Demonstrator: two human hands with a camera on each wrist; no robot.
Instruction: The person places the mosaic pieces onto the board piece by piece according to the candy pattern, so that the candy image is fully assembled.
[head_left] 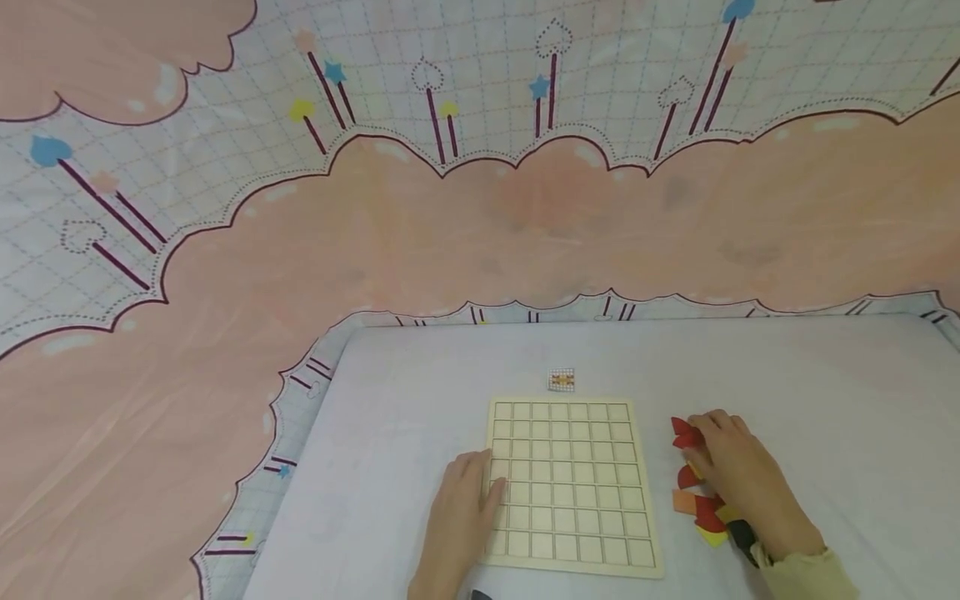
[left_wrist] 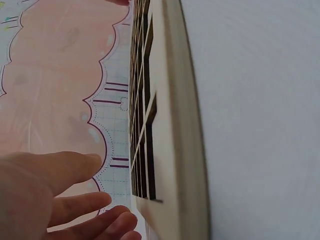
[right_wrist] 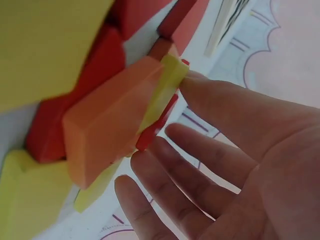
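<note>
A pale wooden board (head_left: 648,525) with a grid of bare square cells lies on the table. My left hand (head_left: 461,517) rests at its left edge, the thumb over the rim. In the left wrist view that hand (left_wrist: 75,195) has its fingers extended beside the board (left_wrist: 187,125). To the right of the board, my right hand (head_left: 738,467) is over a loose cluster of red pieces (head_left: 687,477), yellow pieces (head_left: 712,538) and an orange square piece (head_left: 683,501). Its fingers look loosely bent in the right wrist view, next to an orange block (right_wrist: 112,120); they grip nothing visible.
Beyond the board's far edge lies a small card (head_left: 561,380) with a printed grid pattern. White cloth (head_left: 405,400) covers the table. A pink and white patterned curtain (head_left: 450,233) hangs behind and to the left.
</note>
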